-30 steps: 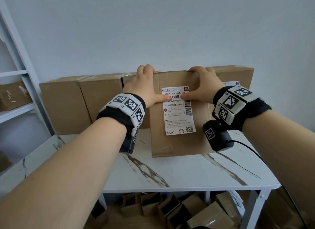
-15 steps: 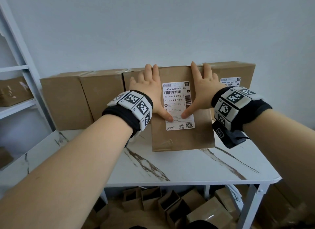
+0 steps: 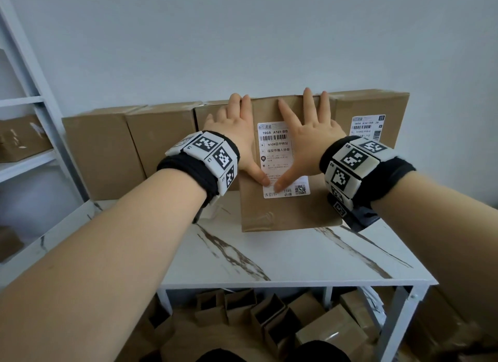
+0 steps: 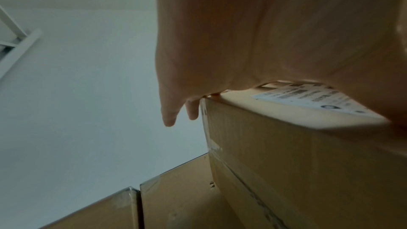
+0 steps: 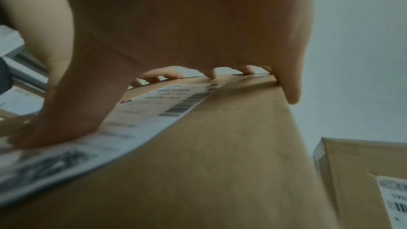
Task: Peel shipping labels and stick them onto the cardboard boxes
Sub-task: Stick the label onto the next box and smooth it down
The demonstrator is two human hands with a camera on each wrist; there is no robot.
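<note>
A box [image 3: 291,210] is stood upright on the white marble-patterned tabletop [image 3: 296,256], in front of a row of other boxes [image 3: 129,148] that is placed against the wall. A white label [image 3: 283,156] with barcode and printed text is stuck on the front face of the box, in its upper middle part. The left hand [image 3: 237,135] is laid flat on the box at the left edge of the label, and the right hand [image 3: 310,135] is laid flat at the right edge. The fingers of both hands are kept straight and a little spread, and they are pointed up to the top edge of the box. The two thumbs are stretched downward and inward and are pressed on the lower part of the label, with their tips near to each other. In the left wrist view, some fingertips [image 4: 169,119] are seen reaching beyond the box's left edge. In the right wrist view, the thumb [image 5: 66,119] is seen pressed on the label [image 5: 154,109]. A second label [image 3: 367,128] is seen on the box [image 3: 377,105] behind at the right. A white shelf [image 3: 24,162] is placed at the left, and more boxes [image 3: 269,324] are seen under the tabletop.
</note>
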